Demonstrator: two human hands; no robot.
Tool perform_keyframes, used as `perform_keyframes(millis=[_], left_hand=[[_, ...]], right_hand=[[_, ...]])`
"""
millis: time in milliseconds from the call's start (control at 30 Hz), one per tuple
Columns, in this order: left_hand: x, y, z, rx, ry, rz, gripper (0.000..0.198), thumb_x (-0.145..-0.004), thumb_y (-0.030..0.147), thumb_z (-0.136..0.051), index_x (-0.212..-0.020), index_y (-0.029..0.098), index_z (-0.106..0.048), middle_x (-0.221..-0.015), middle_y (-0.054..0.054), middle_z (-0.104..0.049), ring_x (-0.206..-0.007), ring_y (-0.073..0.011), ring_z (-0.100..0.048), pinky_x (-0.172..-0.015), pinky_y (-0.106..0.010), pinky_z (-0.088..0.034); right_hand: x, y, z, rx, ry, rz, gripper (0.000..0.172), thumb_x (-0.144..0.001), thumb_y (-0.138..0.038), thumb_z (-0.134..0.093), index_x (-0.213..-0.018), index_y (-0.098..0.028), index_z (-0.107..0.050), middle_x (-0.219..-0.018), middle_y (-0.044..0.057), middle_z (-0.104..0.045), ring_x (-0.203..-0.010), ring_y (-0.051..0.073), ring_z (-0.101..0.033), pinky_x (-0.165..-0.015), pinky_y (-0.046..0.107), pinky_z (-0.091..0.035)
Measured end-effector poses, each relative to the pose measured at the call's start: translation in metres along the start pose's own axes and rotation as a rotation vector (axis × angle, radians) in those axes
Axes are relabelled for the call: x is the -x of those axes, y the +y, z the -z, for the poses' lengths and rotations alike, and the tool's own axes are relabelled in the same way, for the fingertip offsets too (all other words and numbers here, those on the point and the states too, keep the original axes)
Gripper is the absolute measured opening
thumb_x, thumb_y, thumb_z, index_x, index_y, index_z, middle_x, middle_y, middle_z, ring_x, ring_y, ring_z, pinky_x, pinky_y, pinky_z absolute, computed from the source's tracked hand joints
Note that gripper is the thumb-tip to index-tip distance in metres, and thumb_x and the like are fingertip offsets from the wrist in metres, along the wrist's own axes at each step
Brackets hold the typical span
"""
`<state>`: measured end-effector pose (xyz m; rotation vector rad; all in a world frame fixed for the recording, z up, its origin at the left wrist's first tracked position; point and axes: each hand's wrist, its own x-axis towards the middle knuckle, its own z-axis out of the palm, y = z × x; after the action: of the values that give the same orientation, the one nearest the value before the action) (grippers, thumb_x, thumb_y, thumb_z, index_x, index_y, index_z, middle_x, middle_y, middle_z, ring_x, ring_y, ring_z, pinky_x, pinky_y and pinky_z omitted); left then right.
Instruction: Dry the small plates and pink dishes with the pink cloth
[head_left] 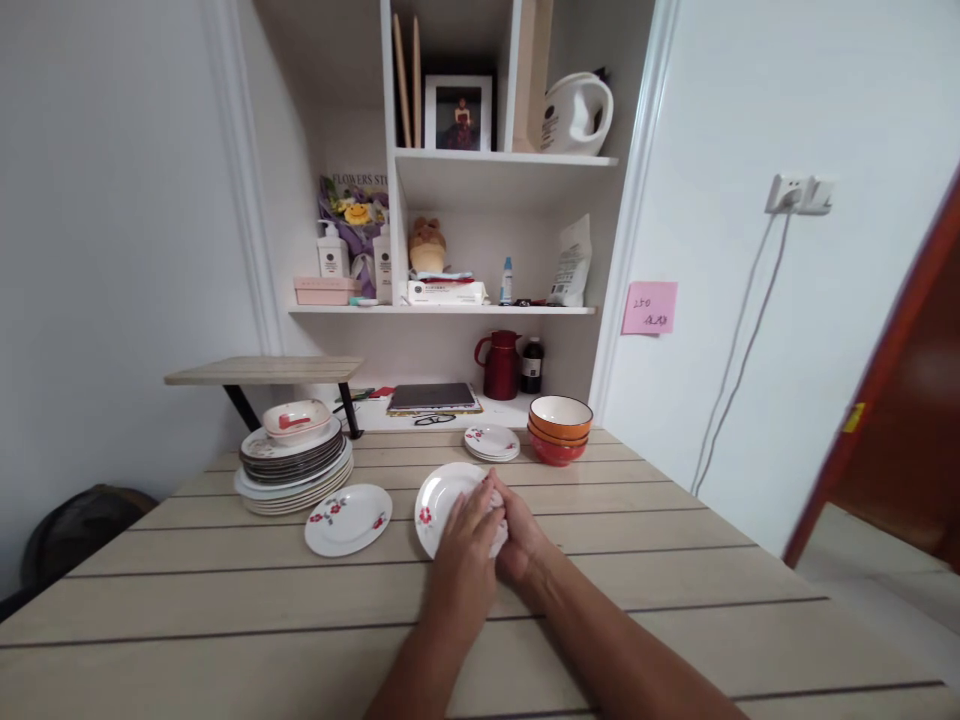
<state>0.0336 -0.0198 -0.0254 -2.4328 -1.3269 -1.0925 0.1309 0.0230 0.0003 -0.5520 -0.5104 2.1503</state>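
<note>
A white plate with red flowers tilts toward me in the middle of the table. My right hand is closed at its right edge, thumb side toward the far rim. Across the plate's right part lies my left hand, its fingers pressed together and touching the right hand. Something pale shows between the two hands, too covered to name. Left of them rests another flowered plate. Behind stand a short stack of small flowered plates and a stack of orange and red bowls.
At the left, a tall plate stack carries a square bowl, close to a raised wooden stand. Farther back are a laptop, eyeglasses, a red jug and a dark bottle beneath white shelves.
</note>
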Motion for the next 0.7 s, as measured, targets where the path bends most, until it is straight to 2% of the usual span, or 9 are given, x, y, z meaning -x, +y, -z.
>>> perform_keyframes(millis=[100,200,267,367,433,500,633,700], left_hand=[[-0.002,-0.007,0.011,-0.09,0.046,0.179,0.059,-0.077,-0.003,-0.036,-0.125,0.022,-0.062,-0.15,-0.008,-0.044,-0.139,-0.0205,-0.039,-0.119,-0.052,-0.027],[-0.002,-0.012,0.017,-0.239,0.101,0.326,0.06,-0.081,-0.002,-0.039,-0.132,0.024,-0.056,-0.15,-0.01,-0.044,-0.139,-0.0221,-0.04,-0.118,-0.054,-0.025],[0.0,-0.013,0.015,-0.321,0.104,0.359,0.058,-0.082,0.0,-0.043,-0.135,0.021,-0.053,-0.149,-0.014,-0.044,-0.138,-0.0247,-0.04,-0.117,-0.055,-0.027],[0.005,-0.007,0.005,-0.388,0.102,0.386,0.056,-0.083,0.002,-0.046,-0.136,0.016,-0.052,-0.147,-0.02,-0.044,-0.136,-0.0286,-0.043,-0.112,-0.051,-0.037],[0.007,0.0,-0.003,-0.386,0.106,0.379,0.056,-0.083,0.001,-0.046,-0.137,0.016,-0.051,-0.147,-0.02,-0.044,-0.134,-0.0301,-0.046,-0.106,-0.047,-0.044],[0.008,0.007,-0.01,-0.343,0.08,0.301,0.057,-0.083,0.001,-0.044,-0.137,0.018,-0.052,-0.148,-0.018,-0.044,-0.132,-0.0298,-0.048,-0.104,-0.046,-0.046],[0.005,0.01,-0.009,-0.18,-0.017,0.096,0.058,-0.083,0.0,-0.042,-0.136,0.019,-0.052,-0.15,-0.014,-0.042,-0.136,-0.0257,-0.043,-0.111,-0.046,-0.04],[0.003,0.006,-0.001,-0.116,-0.032,0.095,0.056,-0.082,0.001,-0.042,-0.134,0.02,-0.055,-0.15,-0.012,-0.043,-0.139,-0.024,-0.04,-0.114,-0.048,-0.034]], right_hand=[[-0.004,0.009,-0.004,-0.01,-0.021,0.006,0.043,-0.091,-0.053,-0.051,-0.094,-0.013,-0.067,-0.081,0.008,-0.075,-0.081,0.022,-0.072,-0.086,0.038,-0.053],[-0.009,0.017,-0.006,0.034,0.023,0.083,0.04,-0.093,-0.047,-0.051,-0.101,-0.011,-0.066,-0.083,0.009,-0.076,-0.08,0.022,-0.072,-0.086,0.037,-0.053],[-0.012,0.019,-0.005,0.042,0.079,0.12,0.037,-0.094,-0.043,-0.05,-0.1,-0.01,-0.067,-0.08,0.009,-0.076,-0.076,0.021,-0.072,-0.085,0.035,-0.053],[-0.015,0.014,-0.001,0.015,0.108,0.159,0.038,-0.095,-0.042,-0.047,-0.1,-0.009,-0.066,-0.08,0.009,-0.076,-0.076,0.021,-0.072,-0.085,0.034,-0.053],[-0.014,0.008,0.001,-0.016,0.113,0.195,0.04,-0.096,-0.042,-0.045,-0.099,-0.009,-0.065,-0.079,0.009,-0.075,-0.078,0.021,-0.072,-0.085,0.034,-0.054],[-0.011,0.002,0.003,-0.037,0.111,0.197,0.042,-0.096,-0.045,-0.044,-0.097,-0.009,-0.065,-0.077,0.009,-0.075,-0.078,0.021,-0.072,-0.084,0.034,-0.054],[-0.003,-0.002,0.002,-0.03,0.084,0.096,0.042,-0.092,-0.05,-0.05,-0.086,-0.012,-0.065,-0.07,0.008,-0.072,-0.072,0.021,-0.071,-0.081,0.034,-0.055],[-0.002,0.001,0.001,-0.016,0.063,0.055,0.041,-0.09,-0.051,-0.053,-0.086,-0.013,-0.065,-0.074,0.008,-0.073,-0.075,0.021,-0.071,-0.082,0.035,-0.055]])
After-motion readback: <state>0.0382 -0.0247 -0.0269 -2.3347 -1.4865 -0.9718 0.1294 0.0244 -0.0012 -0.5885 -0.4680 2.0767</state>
